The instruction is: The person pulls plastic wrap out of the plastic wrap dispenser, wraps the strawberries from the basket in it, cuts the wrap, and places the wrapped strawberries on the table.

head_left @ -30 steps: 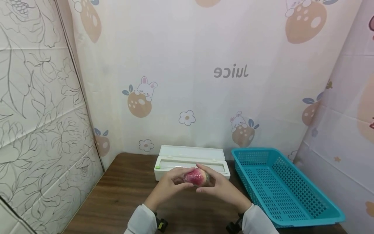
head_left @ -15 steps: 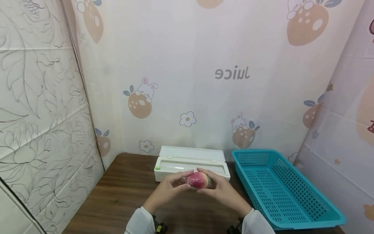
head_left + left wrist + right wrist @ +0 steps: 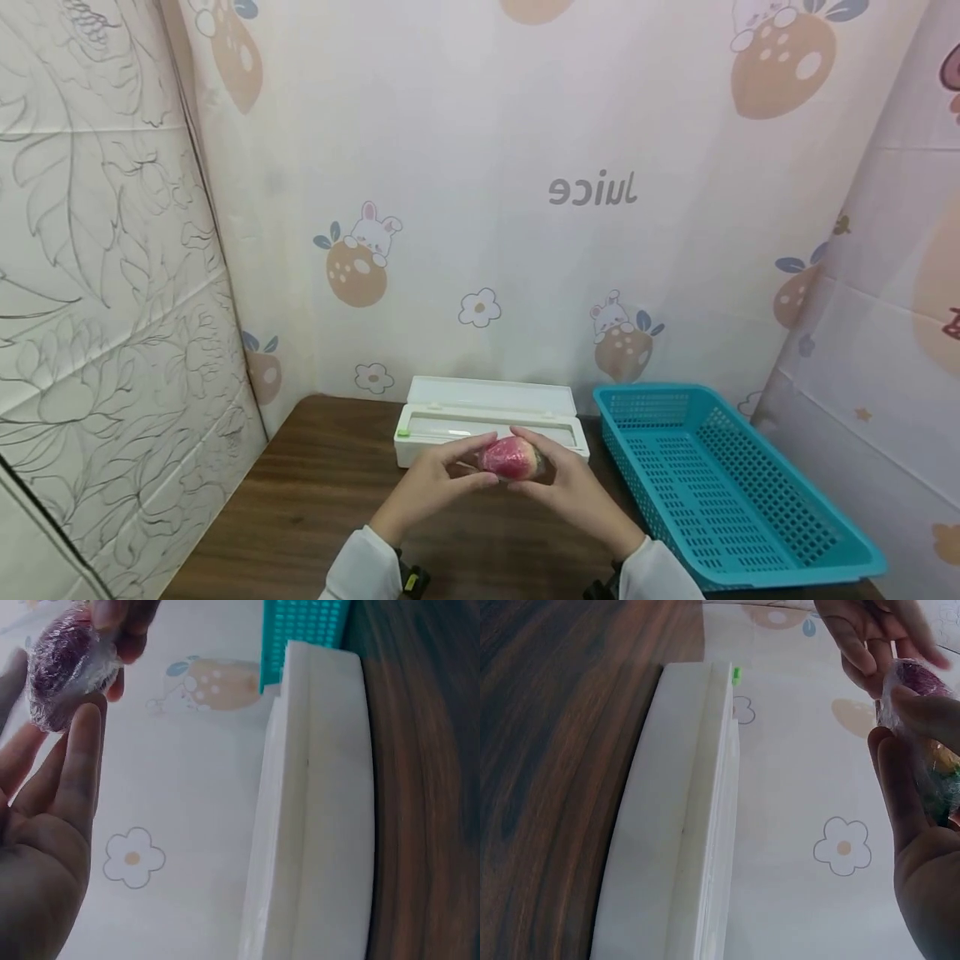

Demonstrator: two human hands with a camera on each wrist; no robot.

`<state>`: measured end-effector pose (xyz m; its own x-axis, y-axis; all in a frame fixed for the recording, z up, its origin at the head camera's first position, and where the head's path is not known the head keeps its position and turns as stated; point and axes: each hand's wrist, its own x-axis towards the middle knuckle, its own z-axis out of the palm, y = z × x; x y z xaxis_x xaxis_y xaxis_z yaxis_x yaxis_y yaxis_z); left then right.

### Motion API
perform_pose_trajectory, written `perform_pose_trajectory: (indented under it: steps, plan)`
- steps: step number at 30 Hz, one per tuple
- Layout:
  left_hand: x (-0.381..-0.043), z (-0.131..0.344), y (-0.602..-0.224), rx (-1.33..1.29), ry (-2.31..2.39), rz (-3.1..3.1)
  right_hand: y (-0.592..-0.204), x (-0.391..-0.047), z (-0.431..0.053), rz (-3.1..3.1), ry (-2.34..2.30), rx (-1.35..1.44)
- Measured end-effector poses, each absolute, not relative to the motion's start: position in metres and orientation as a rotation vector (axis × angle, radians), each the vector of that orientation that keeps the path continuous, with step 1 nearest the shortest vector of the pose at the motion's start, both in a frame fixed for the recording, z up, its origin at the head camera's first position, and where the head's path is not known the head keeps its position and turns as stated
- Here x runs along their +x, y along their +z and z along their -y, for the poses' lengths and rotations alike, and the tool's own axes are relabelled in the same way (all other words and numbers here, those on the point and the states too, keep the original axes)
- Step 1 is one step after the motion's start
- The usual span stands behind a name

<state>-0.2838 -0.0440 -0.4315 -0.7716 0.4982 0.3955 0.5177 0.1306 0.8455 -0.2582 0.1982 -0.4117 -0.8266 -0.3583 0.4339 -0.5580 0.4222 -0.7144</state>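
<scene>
A reddish-pink fruit (image 3: pixel 510 458), yellowish and green toward its right end, is held up in front of me, wrapped in clear cling film (image 3: pixel 88 669). My left hand (image 3: pixel 429 487) pinches its left end between thumb and fingers. From the other side, my right hand (image 3: pixel 573 487) grips the right end, thumb below and index finger on top in the head view. Behind the hands a long white cling film dispenser (image 3: pixel 411 448) stands on the table with its lid raised. In the right wrist view, crinkled film covers the fruit's surface between the fingers.
A turquoise perforated basket (image 3: pixel 780 578) stands on the right of the dark wooden table (image 3: pixel 292 508). A small green slider (image 3: pixel 403 432) sits on the dispenser's left end. Printed cloth walls (image 3: pixel 480 167) enclose the table at the back and sides.
Over the second, the fruit and both hands have shifted slightly right and down, and the fruit has turned a little. In the last half second they have hardly moved.
</scene>
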Motion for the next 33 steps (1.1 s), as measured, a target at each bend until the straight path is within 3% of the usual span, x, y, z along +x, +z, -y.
perform_pose_trajectory:
  steps: [5, 13, 33]
  plan:
    - [-0.283, 0.042, -0.431, -0.98, -1.782, 2.384, -0.412, -0.256, -0.196, 2.485, 1.354, 0.796]
    - [-0.284, 0.038, -0.43, -1.001, -1.743, 2.354, -0.408, -0.253, -0.191, 2.537, 1.503, 0.556]
    - [-0.289, 0.044, -0.437, -1.082, -1.78, 2.345, -0.417, -0.254, -0.21, 2.598, 1.395, 0.702]
